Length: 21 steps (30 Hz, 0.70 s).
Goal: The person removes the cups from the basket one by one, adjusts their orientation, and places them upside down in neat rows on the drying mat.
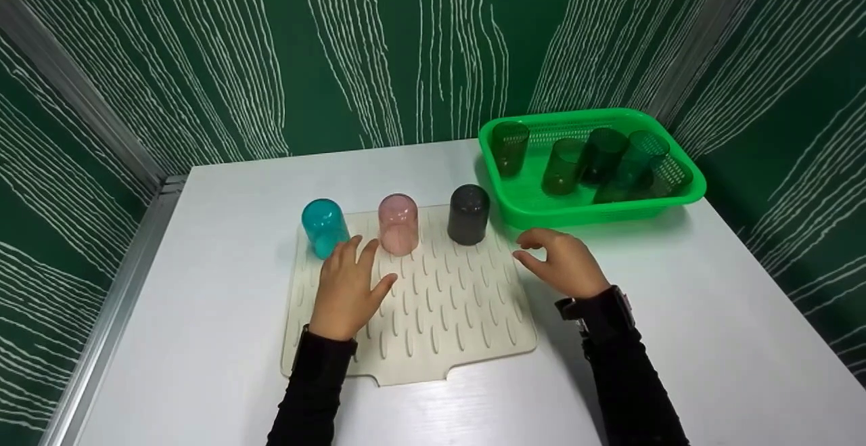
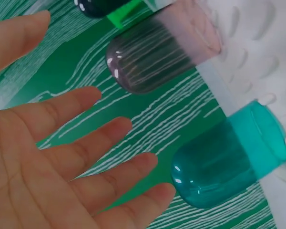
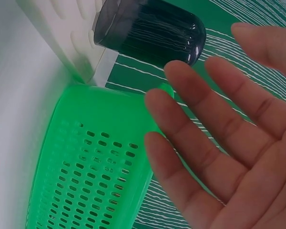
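Three glasses stand upside down in a row along the back of a cream drying mat [image 1: 433,338]: a teal glass [image 1: 323,219] at the left, a pink glass [image 1: 398,219] in the middle and a dark grey glass [image 1: 469,214] at the right. My left hand [image 1: 346,290] is over the mat's left part, fingers spread and holding nothing, its fingertips close to the teal glass [image 2: 229,157]. Off the mat's right edge, my right hand [image 1: 565,263] is in the air with nothing in it. Its fingertips are near the dark grey glass [image 3: 150,31] and the basket's front.
A green plastic basket [image 1: 588,214] stands at the back right of the white table [image 1: 710,338]. Several glasses are inside, among them an amber-looking glass [image 1: 563,165] and a dark glass [image 1: 604,155]. Green walls [image 1: 406,47] with white streaks rise behind and at both sides.
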Tool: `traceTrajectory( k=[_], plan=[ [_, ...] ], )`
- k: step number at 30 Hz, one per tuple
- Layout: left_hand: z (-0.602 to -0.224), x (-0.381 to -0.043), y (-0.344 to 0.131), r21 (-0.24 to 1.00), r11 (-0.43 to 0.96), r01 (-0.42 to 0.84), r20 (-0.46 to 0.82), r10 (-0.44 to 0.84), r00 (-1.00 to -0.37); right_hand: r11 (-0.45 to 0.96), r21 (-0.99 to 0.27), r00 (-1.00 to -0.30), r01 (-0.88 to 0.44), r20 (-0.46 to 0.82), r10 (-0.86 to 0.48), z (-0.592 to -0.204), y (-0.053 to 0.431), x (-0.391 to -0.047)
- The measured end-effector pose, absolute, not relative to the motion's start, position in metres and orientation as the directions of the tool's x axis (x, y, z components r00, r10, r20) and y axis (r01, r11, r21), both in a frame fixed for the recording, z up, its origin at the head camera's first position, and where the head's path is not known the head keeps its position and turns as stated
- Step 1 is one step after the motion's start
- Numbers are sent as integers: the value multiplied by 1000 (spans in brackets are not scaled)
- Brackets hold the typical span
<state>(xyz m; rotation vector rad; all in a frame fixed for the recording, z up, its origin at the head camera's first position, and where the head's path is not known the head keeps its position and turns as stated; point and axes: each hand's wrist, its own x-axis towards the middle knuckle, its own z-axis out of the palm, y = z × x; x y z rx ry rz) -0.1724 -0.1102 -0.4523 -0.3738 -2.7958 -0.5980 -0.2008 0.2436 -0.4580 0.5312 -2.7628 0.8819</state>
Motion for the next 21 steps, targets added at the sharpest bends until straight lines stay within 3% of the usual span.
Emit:
traceTrajectory(
  k=[12, 17, 21],
  plan=[
    [-453, -170, -113, 384, 892, 239, 254, 146, -956, 767, -501, -911, -401, 304, -278, -439, 258, -210],
    [-451, -169, -113, 385, 894, 228, 236, 143, -961, 789, -449, -900, -419, 317, -298, -418, 272, -230],
    [-451, -169, -113, 389, 895, 219, 220, 140, -965, 827, -427, -926, -366, 252, -280, -399, 282, -251]
  ],
)
